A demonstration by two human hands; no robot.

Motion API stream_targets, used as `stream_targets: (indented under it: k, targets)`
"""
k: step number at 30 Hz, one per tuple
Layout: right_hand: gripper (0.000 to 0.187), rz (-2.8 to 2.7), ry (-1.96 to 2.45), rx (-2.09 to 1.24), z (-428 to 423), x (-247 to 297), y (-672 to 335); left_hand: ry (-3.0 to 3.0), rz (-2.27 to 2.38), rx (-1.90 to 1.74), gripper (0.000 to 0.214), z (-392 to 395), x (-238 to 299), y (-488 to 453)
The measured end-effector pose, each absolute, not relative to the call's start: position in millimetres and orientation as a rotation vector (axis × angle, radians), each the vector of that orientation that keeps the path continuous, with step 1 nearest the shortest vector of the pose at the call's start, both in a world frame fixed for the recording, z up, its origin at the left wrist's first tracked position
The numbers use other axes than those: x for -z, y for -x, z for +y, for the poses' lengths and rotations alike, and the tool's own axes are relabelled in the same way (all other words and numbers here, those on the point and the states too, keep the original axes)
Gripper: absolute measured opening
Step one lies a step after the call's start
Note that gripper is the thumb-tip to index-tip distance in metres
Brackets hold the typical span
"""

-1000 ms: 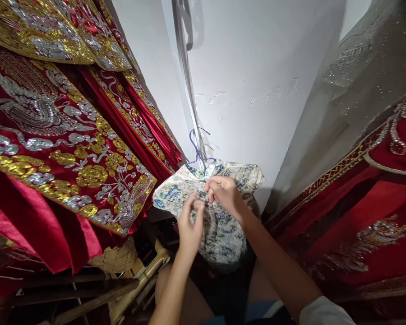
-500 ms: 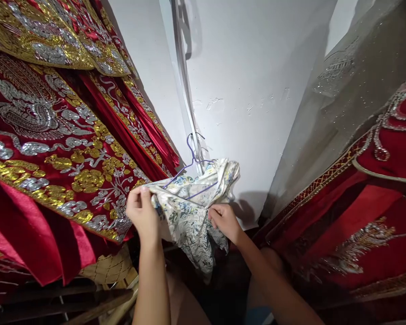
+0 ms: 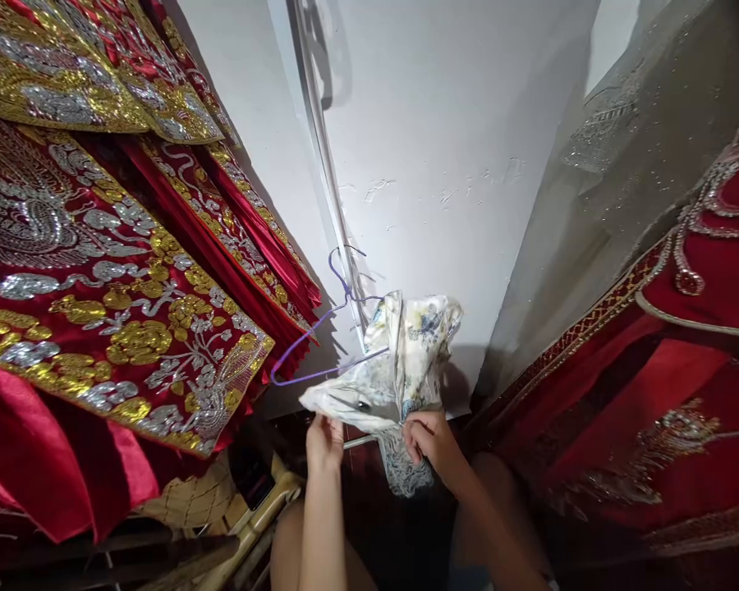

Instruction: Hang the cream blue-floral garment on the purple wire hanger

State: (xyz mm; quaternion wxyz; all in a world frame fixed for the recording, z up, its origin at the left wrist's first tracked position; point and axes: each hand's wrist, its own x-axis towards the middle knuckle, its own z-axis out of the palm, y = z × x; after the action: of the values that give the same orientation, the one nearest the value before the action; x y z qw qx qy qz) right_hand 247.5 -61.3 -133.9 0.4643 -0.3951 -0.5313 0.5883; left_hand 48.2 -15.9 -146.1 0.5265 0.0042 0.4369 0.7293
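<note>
A purple wire hanger [image 3: 301, 378] hooks onto a white vertical strip, its left arm bare and its right arm running inside a crumpled floral garment [image 3: 428, 336]. The garment is cream with blue, green and yellow print; its exact kind I cannot make out. My left hand [image 3: 325, 442] pinches the lower edge of the garment's left part, below the bare hanger arm. Closed around the cloth near its lower middle is my right hand [image 3: 432, 442]. Loose fabric hangs down between the hands.
Red costumes with gold and silver sequin embroidery hang at the left [image 3: 135, 336] and right [image 3: 683, 394]. Behind the hanger stands a white wall [image 3: 443, 123] with a metal strip [image 3: 317, 123]. A bamboo-like frame [image 3: 264, 509] stands at the lower left.
The garment's left side has come off the hanger's left arm, which now shows bare. My left hand has moved right and down; my right hand has moved slightly right and down.
</note>
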Motion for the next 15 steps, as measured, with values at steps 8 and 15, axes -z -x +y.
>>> stream_targets:
  k: [8, 15]
  targets:
    - [0.028, -1.472, 1.164, -1.116, -60, 139, -259, -0.461, 0.778, -1.562, 0.016, -54, 126, -99]
    - [0.038, -1.749, 0.783, -1.57, -70, 114, -248, -1.36, 1.15, -1.484, 0.03, -74, 102, -105]
